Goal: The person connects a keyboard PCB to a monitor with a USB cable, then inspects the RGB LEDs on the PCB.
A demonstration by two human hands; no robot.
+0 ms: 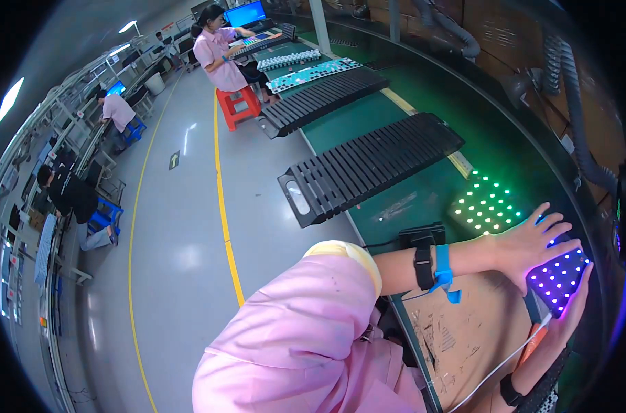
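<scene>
A keyboard-like board with rows of glowing lights (557,279) lies at the right, its lights running from green at the left to purple at the right. Across its middle rests my left hand (533,242), fingers spread apart. Round its right end curves my right hand (576,297), gripping the edge; part of its fingers is hidden. A white cable (505,356) runs up to the board's near side. My left wrist wears a black band and a blue strap (442,267).
Brown cardboard (447,330) lies in front of me. Long black slotted trays (375,165) stand along the green bench (389,217). A small black device (422,235) sits beside my left forearm. Farther off, a person in pink (217,55) sits on a red stool (237,107).
</scene>
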